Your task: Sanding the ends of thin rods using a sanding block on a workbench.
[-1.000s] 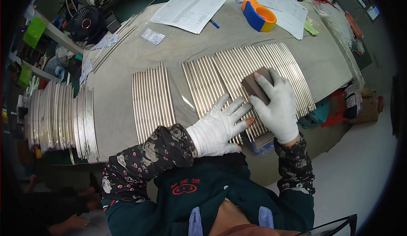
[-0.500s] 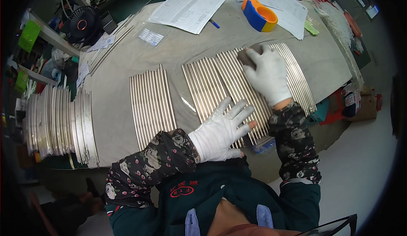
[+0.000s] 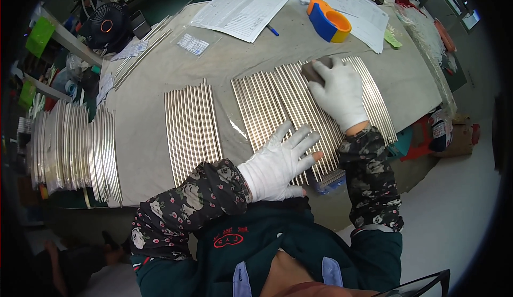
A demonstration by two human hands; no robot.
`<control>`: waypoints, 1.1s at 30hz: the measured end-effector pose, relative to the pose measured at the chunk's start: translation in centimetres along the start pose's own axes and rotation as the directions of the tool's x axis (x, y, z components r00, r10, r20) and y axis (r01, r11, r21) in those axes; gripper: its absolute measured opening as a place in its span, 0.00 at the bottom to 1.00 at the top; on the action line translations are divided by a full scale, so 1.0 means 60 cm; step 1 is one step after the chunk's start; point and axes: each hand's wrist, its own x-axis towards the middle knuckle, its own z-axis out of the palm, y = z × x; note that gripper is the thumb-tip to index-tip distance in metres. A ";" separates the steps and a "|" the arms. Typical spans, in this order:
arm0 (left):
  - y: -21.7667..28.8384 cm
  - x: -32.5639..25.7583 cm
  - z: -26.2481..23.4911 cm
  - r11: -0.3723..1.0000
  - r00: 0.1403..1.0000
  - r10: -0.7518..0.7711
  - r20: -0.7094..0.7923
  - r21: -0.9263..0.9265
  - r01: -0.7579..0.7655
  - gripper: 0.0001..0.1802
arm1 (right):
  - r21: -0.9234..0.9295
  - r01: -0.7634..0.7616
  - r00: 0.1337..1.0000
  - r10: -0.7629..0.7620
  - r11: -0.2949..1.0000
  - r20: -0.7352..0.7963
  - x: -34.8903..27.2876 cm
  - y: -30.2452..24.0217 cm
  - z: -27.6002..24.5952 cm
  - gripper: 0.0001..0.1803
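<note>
A wide row of thin curved metal strips lies side by side on the grey cloth-covered table. My left hand, in a white glove, presses flat with spread fingers on the near ends of these strips. My right hand, also gloved, grips a dark grey-brown rubbing block and holds it on the far ends of the strips. A second, separate group of strips lies to the left, untouched.
A large stack of strips fills the table's left edge. At the back lie printed papers, a blue pen, a blue-and-orange tape dispenser and a small black fan. The table's right edge drops off toward red and teal items.
My right hand has slid the block away from me along the strips, from their near middle to their far ends. My left hand stayed pressed on the near ends.
</note>
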 end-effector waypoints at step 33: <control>0.065 -0.018 0.013 0.989 0.987 -0.142 -0.073 0.031 0.145 0.40 | 0.083 -0.329 0.932 0.338 0.941 -0.128 -0.143 0.187 -0.052 0.25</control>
